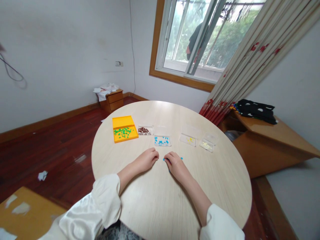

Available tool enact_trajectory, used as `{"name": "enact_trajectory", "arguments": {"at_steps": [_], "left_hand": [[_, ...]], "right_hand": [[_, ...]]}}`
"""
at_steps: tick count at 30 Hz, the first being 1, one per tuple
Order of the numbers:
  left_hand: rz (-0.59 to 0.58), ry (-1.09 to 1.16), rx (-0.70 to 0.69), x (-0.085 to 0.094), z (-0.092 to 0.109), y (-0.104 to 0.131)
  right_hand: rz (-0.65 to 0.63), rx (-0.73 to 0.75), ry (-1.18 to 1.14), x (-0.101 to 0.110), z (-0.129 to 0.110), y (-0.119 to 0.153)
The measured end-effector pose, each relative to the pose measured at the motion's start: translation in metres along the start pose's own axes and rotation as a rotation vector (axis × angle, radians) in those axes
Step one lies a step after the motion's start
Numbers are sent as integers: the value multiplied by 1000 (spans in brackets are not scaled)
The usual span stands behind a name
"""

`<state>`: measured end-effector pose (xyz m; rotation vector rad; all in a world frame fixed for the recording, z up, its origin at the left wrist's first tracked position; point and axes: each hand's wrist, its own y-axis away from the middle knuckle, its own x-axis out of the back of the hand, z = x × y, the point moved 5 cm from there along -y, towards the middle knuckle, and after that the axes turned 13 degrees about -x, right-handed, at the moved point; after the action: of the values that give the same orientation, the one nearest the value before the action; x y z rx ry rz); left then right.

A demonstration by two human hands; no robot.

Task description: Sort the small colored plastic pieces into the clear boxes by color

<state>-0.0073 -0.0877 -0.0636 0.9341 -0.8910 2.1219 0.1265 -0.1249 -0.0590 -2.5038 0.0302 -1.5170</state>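
My right hand (174, 163) rests low over the round table, its fingertips pinched on a small blue piece (164, 159). Another bit of blue (181, 158) shows just beyond its knuckles. To the left, my left hand (149, 158) is closed with its fingers curled together; whatever may be between them is hidden. Right in front of both hands lies a clear plastic box (162, 145) with several blue pieces (160, 141) in it.
On the round table (160, 206) stand a yellow case (123, 121) with green pieces, a clear box with brown pieces (143, 130), and two clear boxes with yellow (190, 139) and pale pieces (207, 145). A wooden cabinet (270, 146) leans at the right.
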Motion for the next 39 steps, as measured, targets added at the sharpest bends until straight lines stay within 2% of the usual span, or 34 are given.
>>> {"name": "enact_trajectory", "arguments": {"at_steps": [10,18,22,27,32,35,39], "left_hand": [[-71,-43,67,7,7,2],[-56,-79,93,1,1,-2],[-75,-121,102,2,6,-2],[-98,-167,114,4,12,-2],[-113,-178,134,6,13,-1],[-125,-210,135,6,13,-2],[-143,-260,117,6,12,-4]], "right_hand": [[8,66,122,-5,-1,3],[19,28,-50,5,0,3],[58,-35,-124,18,3,-9],[182,-74,-163,41,3,-48],[178,-118,-111,45,3,-80],[158,-149,-88,43,8,-81],[127,-167,-85,42,24,-63]]}}
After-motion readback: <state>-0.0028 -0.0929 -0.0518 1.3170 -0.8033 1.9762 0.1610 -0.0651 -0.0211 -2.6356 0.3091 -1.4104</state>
